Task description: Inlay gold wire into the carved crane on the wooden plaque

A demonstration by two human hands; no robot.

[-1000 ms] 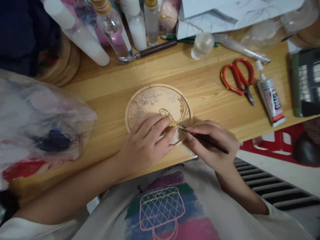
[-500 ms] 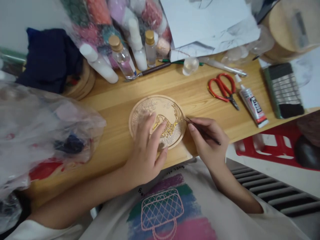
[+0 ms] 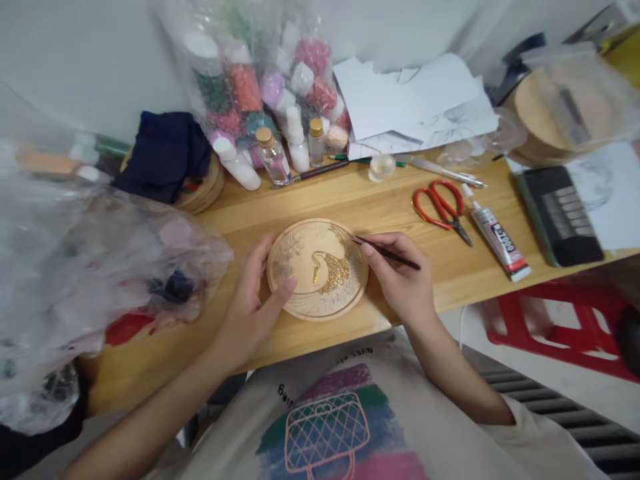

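A round wooden plaque (image 3: 301,300) with engraved lines lies on the table near its front edge. Gold wire (image 3: 334,272) forms a long-necked bird on its face. My left hand (image 3: 254,287) grips the plaque's left rim, the thumb resting on top and the fingers round the side. In my right hand (image 3: 404,273) are slim dark tweezers (image 3: 395,256), pinched between thumb and fingers. Their tips reach the plaque's upper right rim; whether they hold any wire is too small to tell.
Red-handled pliers (image 3: 440,205), a glue tube (image 3: 500,237) and a phone (image 3: 557,213) lie to the right. Behind stand small bottles (image 3: 274,159), a clear cup (image 3: 381,168) and papers (image 3: 410,100). Plastic bags (image 3: 100,267) crowd the left. A red stool (image 3: 555,327) stands below.
My left hand has moved from lying across the plaque to its left rim, uncovering the bird's head. My right hand still holds the tweezers at the right rim. The camera view has shifted.
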